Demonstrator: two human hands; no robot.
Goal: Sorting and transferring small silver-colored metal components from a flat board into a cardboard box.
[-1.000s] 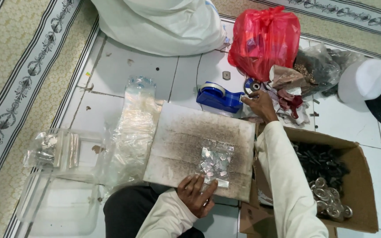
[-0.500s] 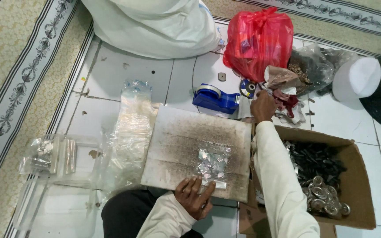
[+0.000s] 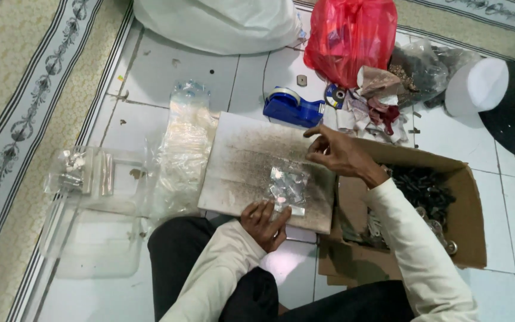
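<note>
A stained white board lies across my lap. On it rests a small clear plastic bag with little metal pieces inside. My left hand is at the board's near edge, its fingers pinching the bag's lower edge. My right hand hovers over the board's right edge, just above and right of the bag, with fingers curled and thumb and forefinger stretched left. Whether something small sits between those fingers is unclear. A blue tape dispenser stands just beyond the board.
An open cardboard box of dark metal parts is at my right. Beyond it lie a red plastic bag, crumpled wrappers, a white cap and a white sack. Clear bags and a clear tray lie left, beside patterned carpet.
My right hand has drawn back from the pile near the tape dispenser to the board, close to the bag. My left hand has stayed on the bag's edge.
</note>
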